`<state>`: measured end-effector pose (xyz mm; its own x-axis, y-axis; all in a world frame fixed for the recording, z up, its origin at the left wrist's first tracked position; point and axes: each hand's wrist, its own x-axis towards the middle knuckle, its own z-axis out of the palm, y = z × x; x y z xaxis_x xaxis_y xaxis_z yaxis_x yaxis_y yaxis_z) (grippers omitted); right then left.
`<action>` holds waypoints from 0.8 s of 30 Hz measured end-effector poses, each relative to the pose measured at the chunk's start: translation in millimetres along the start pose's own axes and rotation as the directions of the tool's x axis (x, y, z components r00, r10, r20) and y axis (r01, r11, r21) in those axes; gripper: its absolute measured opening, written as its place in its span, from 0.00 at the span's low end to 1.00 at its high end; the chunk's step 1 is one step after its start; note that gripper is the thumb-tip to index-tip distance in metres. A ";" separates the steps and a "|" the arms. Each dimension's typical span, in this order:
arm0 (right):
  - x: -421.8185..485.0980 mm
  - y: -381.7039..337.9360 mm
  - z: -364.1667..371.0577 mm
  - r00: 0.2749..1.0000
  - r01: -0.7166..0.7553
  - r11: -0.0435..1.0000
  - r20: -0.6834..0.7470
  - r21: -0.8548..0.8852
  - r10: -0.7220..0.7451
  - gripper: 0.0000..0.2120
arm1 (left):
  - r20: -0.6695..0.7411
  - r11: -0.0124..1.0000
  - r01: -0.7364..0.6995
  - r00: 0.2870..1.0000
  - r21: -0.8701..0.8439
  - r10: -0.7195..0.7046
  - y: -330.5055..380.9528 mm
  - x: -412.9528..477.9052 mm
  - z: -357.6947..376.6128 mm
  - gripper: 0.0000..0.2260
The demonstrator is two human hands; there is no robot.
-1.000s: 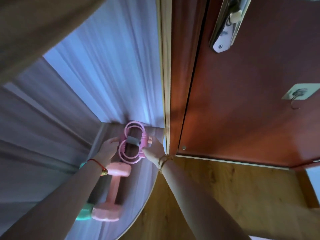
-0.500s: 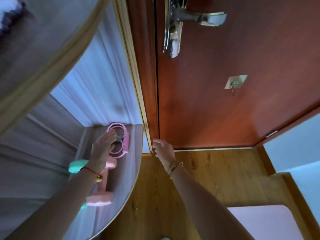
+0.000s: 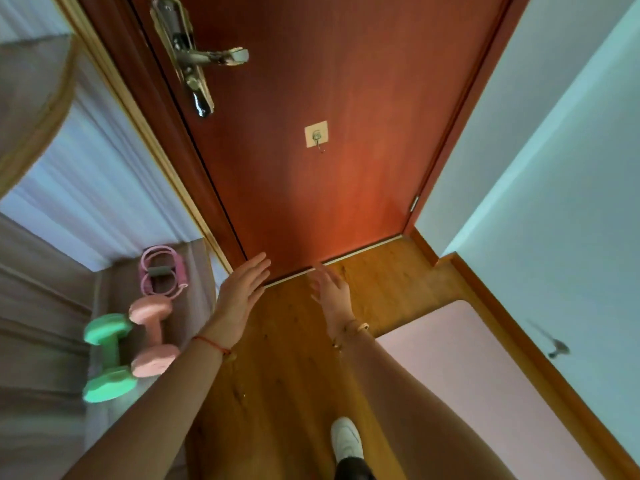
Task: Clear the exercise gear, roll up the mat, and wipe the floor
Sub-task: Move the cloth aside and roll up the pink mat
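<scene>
Both hands are held out over the wooden floor (image 3: 287, 358) before the door (image 3: 329, 185): the left hand (image 3: 239, 299) and the right hand (image 3: 332, 296) are each seen with fingers (image 3: 256, 268) released and spread, nothing grasped. On the tabletop (image 3: 199, 271) the pink resistance band (image 3: 162, 271) is found at the far corner, the pink dumbbell (image 3: 152, 336) just on its near side, and the green dumbbell (image 3: 109, 356) alongside, toward the left edge. The pink mat (image 3: 467, 375) is seen unrolled, flat on the floor.
</scene>
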<state>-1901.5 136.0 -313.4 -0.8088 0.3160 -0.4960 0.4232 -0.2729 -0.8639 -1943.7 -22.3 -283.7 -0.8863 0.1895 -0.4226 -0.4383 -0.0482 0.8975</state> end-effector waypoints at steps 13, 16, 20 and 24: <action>-154.9 51.5 -273.0 0.882 0.091 0.969 -0.470 0.231 0.029 0.15 | 0.421 0.988 0.030 0.902 0.153 -0.092 -70.1 -119.7 243.5 0.14; -204.9 80.4 -335.5 0.813 0.108 0.951 -0.576 0.290 0.084 0.14 | 0.505 0.974 0.030 0.851 0.224 -0.142 -99.3 -160.1 298.2 0.16; -270.1 124.2 -418.0 0.717 0.133 0.921 -0.677 0.366 0.166 0.14 | 0.615 0.948 0.031 0.754 0.316 -0.230 -149.3 -217.4 367.5 0.16; -335.3 176.1 -492.8 0.635 0.150 0.907 -0.742 0.393 0.216 0.14 | 0.667 0.930 0.052 0.683 0.363 -0.299 -212.0 -269.2 428.0 0.17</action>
<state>-1354.6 429.7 -342.1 -0.1191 0.8157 -0.5660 0.1021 -0.5570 -0.8242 -1548.2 356.6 -306.4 -0.3747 0.7975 -0.4728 -0.3995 0.3213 0.8586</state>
